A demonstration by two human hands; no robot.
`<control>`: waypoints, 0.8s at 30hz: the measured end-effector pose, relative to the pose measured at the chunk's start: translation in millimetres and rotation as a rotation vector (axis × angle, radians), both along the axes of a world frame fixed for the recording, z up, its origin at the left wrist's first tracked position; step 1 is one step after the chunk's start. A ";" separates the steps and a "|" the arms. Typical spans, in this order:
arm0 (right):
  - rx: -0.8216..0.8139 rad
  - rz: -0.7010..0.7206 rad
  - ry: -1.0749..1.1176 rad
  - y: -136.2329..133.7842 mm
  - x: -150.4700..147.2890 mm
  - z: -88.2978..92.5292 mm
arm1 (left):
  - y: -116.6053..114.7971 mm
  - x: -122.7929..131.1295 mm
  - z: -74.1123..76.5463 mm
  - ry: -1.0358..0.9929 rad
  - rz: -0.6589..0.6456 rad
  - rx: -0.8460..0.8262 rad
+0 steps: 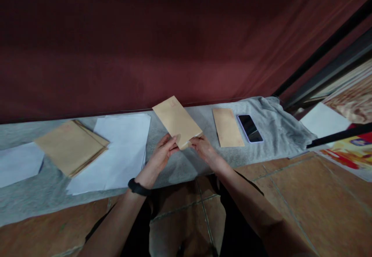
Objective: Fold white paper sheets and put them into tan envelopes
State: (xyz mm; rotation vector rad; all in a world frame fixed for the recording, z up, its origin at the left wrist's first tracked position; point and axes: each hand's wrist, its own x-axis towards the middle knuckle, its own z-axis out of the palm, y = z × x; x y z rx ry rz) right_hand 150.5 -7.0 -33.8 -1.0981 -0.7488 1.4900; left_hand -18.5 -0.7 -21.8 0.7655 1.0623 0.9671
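A tan paper envelope [176,119] is held tilted above the grey cloth, its near end toward me. My left hand [165,150] pinches the envelope's near left corner, thumb on top. At the near right end, the fingers of my right hand [203,148] are closed on the envelope's edge, where a strip of white shows; whether that is paper inside or a flap I cannot tell. Another tan envelope [228,127] lies flat to the right of my right hand. To the left of my left hand are a stack of white paper sheets [124,152] and a pile of tan envelopes [72,144] partly on it.
A phone [250,128] lies at the right on the grey cloth [270,133]. More white paper [20,163] sits at the far left. A dark red panel [174,55] rises behind; black bars [325,48] and printed boards [348,152] stand at right. Below are floor tiles [319,191].
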 end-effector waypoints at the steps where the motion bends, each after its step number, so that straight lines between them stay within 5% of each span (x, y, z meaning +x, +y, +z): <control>1: 0.003 0.031 0.003 -2.3 -1.6 0.3 | -1.0 2.7 -0.6 -0.032 0.011 -0.021; 6: -0.098 0.209 -0.047 1.2 18.0 2.3 | 3.3 -6.3 -2.3 -0.003 0.032 -0.103; 10: -0.070 0.066 -0.130 13.4 43.9 0.2 | 6.1 -27.7 -2.8 0.116 -0.135 -0.121; 14: 0.191 -0.005 -0.636 16.1 43.5 -8.5 | 0.9 -32.9 -5.5 0.250 -0.227 -0.123; 18: 0.471 0.270 -1.162 10.2 22.3 -19.0 | -0.5 -26.6 -8.4 0.343 -0.261 -0.067; 24: 0.510 0.455 -1.471 15.9 7.4 -26.6 | 3.1 -23.1 -11.9 0.492 -0.275 -0.096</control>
